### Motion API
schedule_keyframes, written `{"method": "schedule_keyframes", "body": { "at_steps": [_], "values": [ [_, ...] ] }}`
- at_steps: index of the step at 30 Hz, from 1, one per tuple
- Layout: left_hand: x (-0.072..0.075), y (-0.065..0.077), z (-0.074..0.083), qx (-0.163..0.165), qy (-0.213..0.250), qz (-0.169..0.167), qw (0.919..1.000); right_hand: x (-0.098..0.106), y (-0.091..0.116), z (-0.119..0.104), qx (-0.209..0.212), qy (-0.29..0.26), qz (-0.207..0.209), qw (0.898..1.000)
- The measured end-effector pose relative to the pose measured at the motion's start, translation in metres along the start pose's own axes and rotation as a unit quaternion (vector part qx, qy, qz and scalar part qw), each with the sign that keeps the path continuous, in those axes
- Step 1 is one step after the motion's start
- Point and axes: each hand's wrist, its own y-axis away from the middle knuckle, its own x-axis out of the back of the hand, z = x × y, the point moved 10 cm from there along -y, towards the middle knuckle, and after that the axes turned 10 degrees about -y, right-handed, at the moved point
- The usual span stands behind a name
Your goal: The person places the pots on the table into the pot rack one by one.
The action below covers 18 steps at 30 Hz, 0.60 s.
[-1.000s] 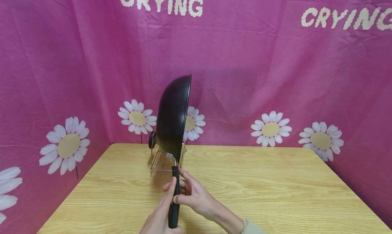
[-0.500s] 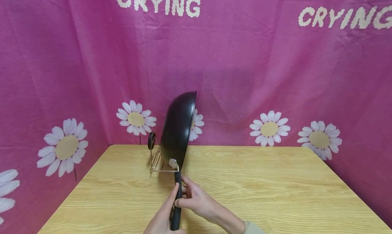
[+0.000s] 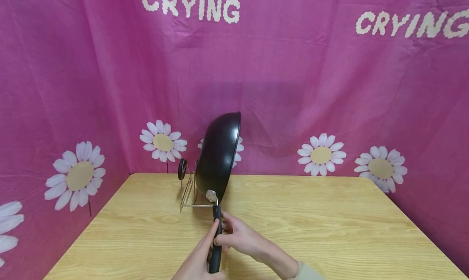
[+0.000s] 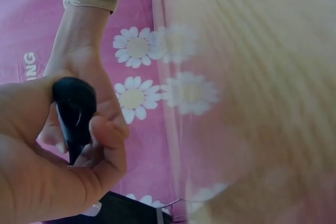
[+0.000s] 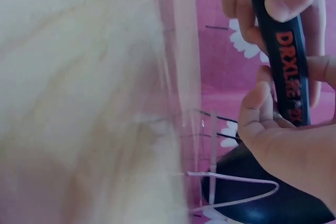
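Note:
A black wok [image 3: 220, 149] stands on its side, its open face turned right and its rim leaning a little to the right. Its black handle [image 3: 215, 257] points toward me. My left hand [image 3: 198, 257] grips the handle near its end, with the thumb along the side. Farther up, nearer the bowl, my right hand [image 3: 242, 237] holds the handle between thumb and fingers. Red lettering shows on the handle [image 5: 290, 77] in the right wrist view. The bowl overlaps the right part of a wire rack [image 3: 188, 190], hiding some of it.
The rack stands on a wooden table [image 3: 311, 227], left of the middle. A round black piece [image 3: 182, 169] sits at the rack's left side. Pink cloth [image 3: 275, 68] with daisies and lettering hangs behind and to the left and right.
The wok has come down and shifted right, its rim tilting further right. Both hands have moved slightly right with the handle, keeping their grip. More of the rack shows.

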Motion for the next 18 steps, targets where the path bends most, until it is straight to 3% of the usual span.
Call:
{"method": "schedule_keyframes", "body": {
  "at_steps": [4, 8, 12, 15, 18],
  "values": [
    [-0.002, -0.01, -0.026, 0.027, -0.023, -0.018, 0.9992, 0.007, 0.002, -0.003, -0.013, 0.04, 0.003, 0.999],
    [-0.002, -0.014, -0.039, 0.059, -0.033, -0.037, 0.9971, 0.012, 0.003, -0.004, -0.018, 0.066, -0.008, 0.998],
    [0.001, -0.007, -0.028, 0.095, -0.023, -0.062, 0.9933, 0.013, 0.007, -0.007, -0.008, 0.117, -0.028, 0.993],
    [0.004, -0.002, -0.017, 0.121, -0.025, -0.081, 0.9891, 0.016, 0.012, -0.014, 0.011, 0.179, -0.026, 0.984],
    [0.01, -0.002, -0.016, 0.123, -0.034, -0.083, 0.9883, 0.021, 0.018, -0.021, 0.026, 0.231, -0.011, 0.973]
  ]
}}
